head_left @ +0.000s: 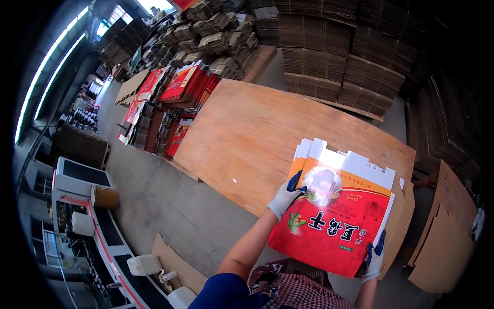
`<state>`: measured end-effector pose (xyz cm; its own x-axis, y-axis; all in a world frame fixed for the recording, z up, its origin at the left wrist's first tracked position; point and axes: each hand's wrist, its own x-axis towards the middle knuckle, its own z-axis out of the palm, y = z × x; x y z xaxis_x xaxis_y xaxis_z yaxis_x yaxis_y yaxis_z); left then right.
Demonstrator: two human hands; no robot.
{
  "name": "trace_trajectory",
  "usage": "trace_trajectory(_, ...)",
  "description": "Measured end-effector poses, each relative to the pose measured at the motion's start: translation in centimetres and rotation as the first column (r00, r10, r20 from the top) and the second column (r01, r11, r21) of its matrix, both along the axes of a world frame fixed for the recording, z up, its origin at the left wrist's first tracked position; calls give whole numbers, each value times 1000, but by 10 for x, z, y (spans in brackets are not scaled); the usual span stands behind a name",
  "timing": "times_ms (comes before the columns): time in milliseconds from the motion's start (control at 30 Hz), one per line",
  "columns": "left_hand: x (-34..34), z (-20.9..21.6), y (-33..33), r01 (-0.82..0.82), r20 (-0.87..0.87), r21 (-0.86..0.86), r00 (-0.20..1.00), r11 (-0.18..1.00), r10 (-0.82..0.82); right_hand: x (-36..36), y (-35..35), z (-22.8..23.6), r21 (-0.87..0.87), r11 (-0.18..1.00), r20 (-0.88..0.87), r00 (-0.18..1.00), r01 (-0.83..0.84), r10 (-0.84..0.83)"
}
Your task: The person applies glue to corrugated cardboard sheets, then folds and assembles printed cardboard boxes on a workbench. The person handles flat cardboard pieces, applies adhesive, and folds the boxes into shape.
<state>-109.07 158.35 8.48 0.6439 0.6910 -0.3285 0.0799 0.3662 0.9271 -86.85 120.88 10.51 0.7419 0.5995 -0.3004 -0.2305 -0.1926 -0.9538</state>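
Observation:
Close in front of me is a stack of flat printed cartons, red with an orange band and white notched flaps along the far edge. My left hand, in a white glove with dark blue fingertips, is closed on the stack's left edge. At the lower right edge, my right hand grips it in a matching glove; some of its fingers are hidden. The stack is over the near part of a wooden table. Beneath its right side shows a sheet of brown cardboard.
Piles of red printed cartons stand beyond the table's left end. Bundled brown cardboard rises high at the far side. A long machine and white plastic jugs are on the left. Brown boards lean at the right.

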Motion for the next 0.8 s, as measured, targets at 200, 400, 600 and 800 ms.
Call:
trace_trajectory(200,82,61,-50,503,-546,798,836,330,46,-3,-4,-16,-116,990,75,994,84,-75)
trace_trajectory(400,179,34,-128,612,-590,778,789,144,-168,31,2,55,-562,804,613,749,192,250)
trace_trajectory(600,187,42,-136,703,-682,703,710,107,-176,134,-89,1,-652,557,665,740,515,94)
trace_trajectory(800,173,34,-127,703,-690,703,711,109,-134,124,-29,112,-248,931,123,962,268,-244)
